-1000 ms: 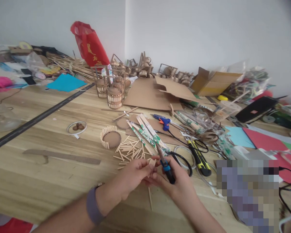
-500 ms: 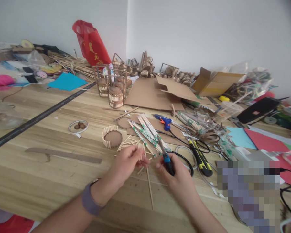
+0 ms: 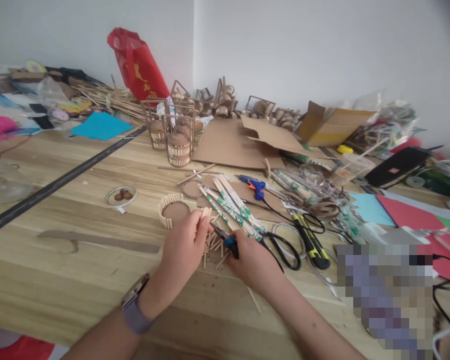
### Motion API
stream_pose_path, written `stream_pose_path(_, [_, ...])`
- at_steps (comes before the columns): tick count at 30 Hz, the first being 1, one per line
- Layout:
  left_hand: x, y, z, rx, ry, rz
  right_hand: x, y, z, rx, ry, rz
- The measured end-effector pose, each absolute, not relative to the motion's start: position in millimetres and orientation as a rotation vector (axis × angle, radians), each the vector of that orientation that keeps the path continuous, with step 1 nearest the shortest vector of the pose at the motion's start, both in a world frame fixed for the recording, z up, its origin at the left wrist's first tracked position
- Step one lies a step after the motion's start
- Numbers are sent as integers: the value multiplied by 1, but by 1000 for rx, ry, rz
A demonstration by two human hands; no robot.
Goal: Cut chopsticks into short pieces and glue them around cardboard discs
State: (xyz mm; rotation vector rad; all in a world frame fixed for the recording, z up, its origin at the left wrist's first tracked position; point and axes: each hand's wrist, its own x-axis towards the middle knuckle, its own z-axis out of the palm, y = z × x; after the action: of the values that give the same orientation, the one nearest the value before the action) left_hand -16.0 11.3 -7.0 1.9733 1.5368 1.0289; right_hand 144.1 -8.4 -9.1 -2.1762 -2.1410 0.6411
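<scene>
While the left hand (image 3: 183, 242) pinches short sticks (image 3: 206, 212) near the middle of the frame | right hand (image 3: 250, 259) grips pliers (image 3: 222, 234) just right of them | best keep stick ends even, skin away from the pliers' nose
</scene>
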Motion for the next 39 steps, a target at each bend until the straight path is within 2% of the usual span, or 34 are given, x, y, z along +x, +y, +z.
stream_pose_path(9, [-10, 10, -14, 2330, 1638, 675, 192, -13, -8, -1701, -1764, 903])
stream_pose_path(14, [-8, 12, -23, 2380, 1359, 944, 202, -16, -19, -1467, -1254, 1075])
stream_pose_path(18, [-4, 8, -24, 2282, 1185, 947, 200, -19, -27, -1376, -1160, 1007])
stream_pose_path(27, [8, -12, -13, 2056, 926, 507, 188, -26, -19, -1300, -1226, 772])
stream_pose_path(39, [8, -10, -14, 1659, 849, 433, 181, -31, -13, -1295, -1261, 816])
